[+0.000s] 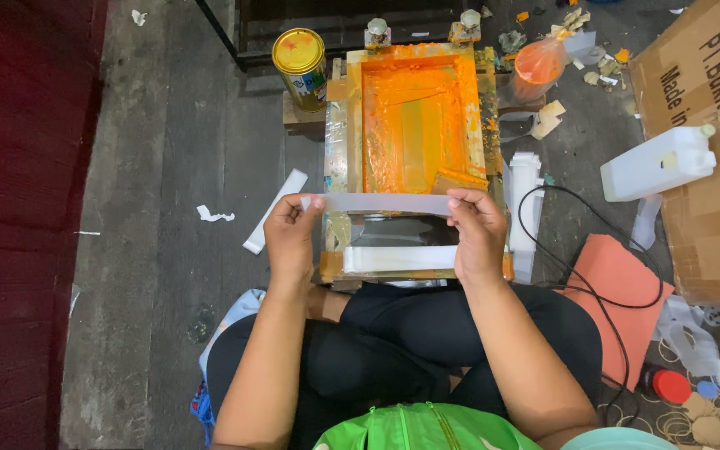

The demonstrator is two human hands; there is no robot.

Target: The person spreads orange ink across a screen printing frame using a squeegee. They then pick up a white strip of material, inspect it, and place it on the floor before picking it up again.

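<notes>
- Head view: a white strip [385, 203] is held level and taut between both hands, just above the near edge of the printing frame [414, 125].
- Left hand [291, 242] pinches the strip's left end between thumb and fingertips; the other fingers are curled in.
- Right hand [478, 237] pinches the right end the same way, thumb on top.
- Strip is in the air, clear of the frame and not yet laid on anything.
- Second white strip [397, 258] lies flat below it, across the base board in front of the person's knees.
- Progress, as a judgement: the screen is already flooded with orange ink [414, 108], so inking is done; the held strip shows no orange, so it appears unprinted and still needs placing.
- More white strips stand in a stack [524, 179] just right of the frame; one loose strip [275, 210] lies on the floor to the left.
- Yellow can [300, 57] stands upright at the frame's far left corner; an orange-stained bag [537, 65] sits at the far right.
- White jug [658, 162] lies on its side against a cardboard box [710, 150]; a black cable [577, 275] loops across an orange sheet [618, 296].
- Floor [168, 167] is bare grey concrete, stained and littered with paper scraps; a dark red surface [18, 208] runs along the left.
- Person sits cross-legged on the floor.
</notes>
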